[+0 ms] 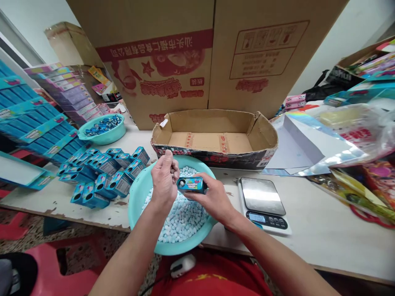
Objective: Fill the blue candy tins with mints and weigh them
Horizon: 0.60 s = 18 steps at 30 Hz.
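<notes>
A small blue candy box (pixel 190 184) printed "CARAMELO MACIZO" lies sideways in my right hand (pixel 216 198), with thumb and fingers gripping its right part. Just left of it, my left hand (pixel 164 179) is closed, fingers curled in and thumb on top. What those fingers hold, if anything, is hidden. Both hands are above a turquoise basin (pixel 145 181) of small pale blue and white candies (pixel 182 222). To the left, several similar blue boxes (pixel 106 164) stand together on the table (pixel 333 230), some showing dark round holes.
An open, shallow cardboard box (pixel 212 154) sits behind the basin, before a large carton (pixel 173 61). A lit digital scale (pixel 263 201) is at right. Farther left are a bowl (pixel 108 137) of shiny blue pieces and stacked display boxes (pixel 33 115). Plastic packaging (pixel 358 131) lies right.
</notes>
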Each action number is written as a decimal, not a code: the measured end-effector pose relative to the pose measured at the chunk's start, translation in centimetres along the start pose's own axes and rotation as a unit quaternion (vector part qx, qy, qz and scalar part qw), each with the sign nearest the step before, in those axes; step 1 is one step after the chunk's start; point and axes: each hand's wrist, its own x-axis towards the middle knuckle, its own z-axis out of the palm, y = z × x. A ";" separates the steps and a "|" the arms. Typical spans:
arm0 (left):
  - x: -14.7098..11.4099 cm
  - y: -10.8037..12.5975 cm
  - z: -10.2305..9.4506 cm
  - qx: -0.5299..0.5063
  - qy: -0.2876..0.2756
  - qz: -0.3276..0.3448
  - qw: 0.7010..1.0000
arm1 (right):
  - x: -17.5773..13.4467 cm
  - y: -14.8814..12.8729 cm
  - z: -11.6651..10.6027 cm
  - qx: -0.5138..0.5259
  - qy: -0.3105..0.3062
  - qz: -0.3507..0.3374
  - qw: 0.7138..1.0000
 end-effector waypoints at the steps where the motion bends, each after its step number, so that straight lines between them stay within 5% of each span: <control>1: 0.2 0.1 -0.1 -0.004 -0.004 -0.005 1.000 | 0.0 0.1 -0.1 0.014 -0.002 0.008 1.000; 4: 0.6 0.2 -1.2 0.046 -0.004 0.003 0.999 | -0.5 0.3 -1.3 0.091 -0.003 0.033 0.995; 6: 0.7 0.1 -3.1 0.205 -0.040 0.030 0.978 | -1.1 0.7 -3.3 0.134 0.023 0.040 0.990; 7: 0.6 -0.1 -4.5 0.315 -0.077 0.047 0.945 | -1.5 1.0 -4.7 0.143 0.049 0.042 0.988; 9: 0.3 -0.9 -7.7 0.535 -0.189 0.067 0.821 | -2.4 2.1 -7.6 0.126 0.131 0.049 0.982; 12: -0.5 -2.8 -12.2 0.674 -0.287 0.030 0.680 | -3.7 5.3 -11.7 0.062 0.253 0.072 0.963; 15: -1.2 -4.7 -14.4 0.720 -0.326 0.019 0.612 | -4.7 9.4 -13.9 0.020 0.292 0.085 0.952; 18: -1.3 -5.6 -14.7 0.738 -0.314 0.042 0.596 | -5.5 12.8 -14.4 0.022 0.297 0.108 0.948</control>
